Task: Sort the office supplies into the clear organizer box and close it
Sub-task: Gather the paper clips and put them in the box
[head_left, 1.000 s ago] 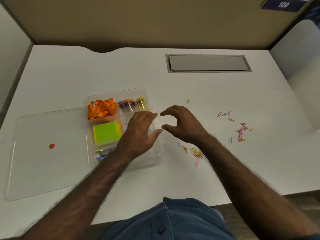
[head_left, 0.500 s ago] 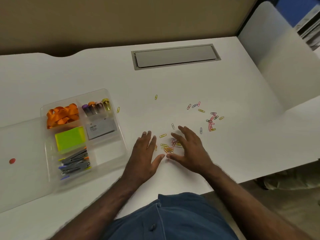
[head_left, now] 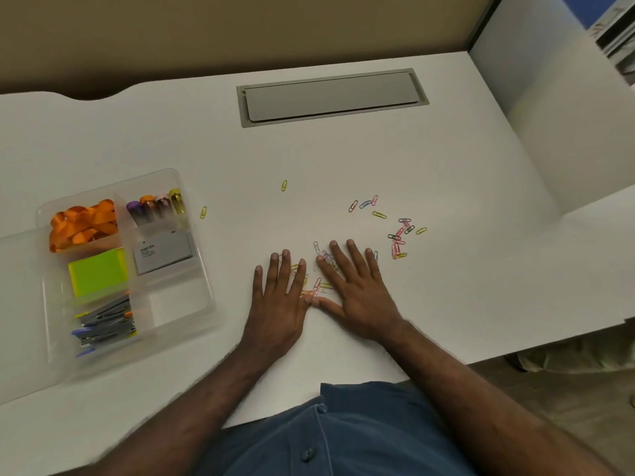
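The clear organizer box (head_left: 202,304) sits open at the left of the white desk. It holds orange bands (head_left: 82,223), coloured caps (head_left: 154,206), a grey card (head_left: 163,252), a green sticky-note pad (head_left: 98,273) and grey clips (head_left: 104,324). One compartment at its near right shows nothing inside. My left hand (head_left: 280,304) and my right hand (head_left: 354,290) lie flat, fingers straight, on a small heap of coloured paper clips (head_left: 319,286). More paper clips (head_left: 398,235) lie scattered to the right, and single yellow ones (head_left: 284,185) further back.
The box's clear lid (head_left: 17,255) lies open at the far left edge. A grey cable hatch (head_left: 331,96) is set into the desk at the back. A white partition (head_left: 549,115) stands at the right. The desk's near edge runs just behind my wrists.
Both hands left the organizer box and came down flat on the paper clips near the desk's front. The camera view swung to the right.
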The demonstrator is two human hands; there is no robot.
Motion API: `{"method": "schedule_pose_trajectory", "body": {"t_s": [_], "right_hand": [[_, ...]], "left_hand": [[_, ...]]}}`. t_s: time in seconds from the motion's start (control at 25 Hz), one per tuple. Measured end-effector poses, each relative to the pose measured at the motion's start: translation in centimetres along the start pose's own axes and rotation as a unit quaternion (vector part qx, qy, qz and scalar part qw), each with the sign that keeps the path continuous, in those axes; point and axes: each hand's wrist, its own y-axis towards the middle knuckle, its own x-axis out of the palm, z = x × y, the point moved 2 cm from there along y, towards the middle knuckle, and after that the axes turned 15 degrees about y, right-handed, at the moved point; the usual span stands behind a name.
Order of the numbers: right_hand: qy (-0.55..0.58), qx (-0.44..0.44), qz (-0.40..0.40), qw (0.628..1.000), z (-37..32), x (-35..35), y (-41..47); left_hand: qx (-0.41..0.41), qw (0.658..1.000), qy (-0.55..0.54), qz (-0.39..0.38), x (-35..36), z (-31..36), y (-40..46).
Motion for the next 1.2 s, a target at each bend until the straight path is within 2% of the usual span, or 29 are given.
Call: {"method": "schedule_pose_trajectory", "body": {"t_s": [0.16,0.28,0.44,0.56,0.64,0.76,0.84,1.04,1.2], "right_hand": [[0.008,0.011,-0.007,1.000,3.1,-1.7,2.9],[0.015,0.005,0.015,1.000,5.2,-2.6,4.2],[0.015,0.022,0.071,0.997,7.7,-3.4,4.7],[0.023,0.057,0.104,0.993,9.3,-3.8,4.2],[0.039,0.116,0.126,0.985,10.5,-4.1,3.5],[0.066,0.209,0.142,0.965,11.9,-4.3,2.8],[0.068,0.224,0.134,0.963,11.9,-4.1,2.7],[0.063,0.132,0.104,0.984,8.0,-2.3,3.5],[0.081,0.054,0.078,0.992,4.4,-1.0,4.2]], "left_hand": [[-0.051,0.998,-0.023,0.027,-0.3,-0.4,4.4],[-0.163,0.985,-0.032,0.051,-0.4,-2.2,6.7],[-0.307,0.949,-0.047,0.052,-0.5,-5.4,9.3],[-0.366,0.927,-0.071,0.034,-0.2,-7.2,10.9],[-0.384,0.920,-0.072,0.027,0.2,-7.8,11.7],[-0.388,0.919,-0.070,0.033,0.4,-7.9,12.2],[-0.368,0.926,-0.073,0.043,0.4,-7.2,12.1],[-0.241,0.961,-0.071,0.111,-0.1,-1.7,9.9],[-0.140,0.966,-0.118,0.184,-0.3,2.1,6.8]]}}
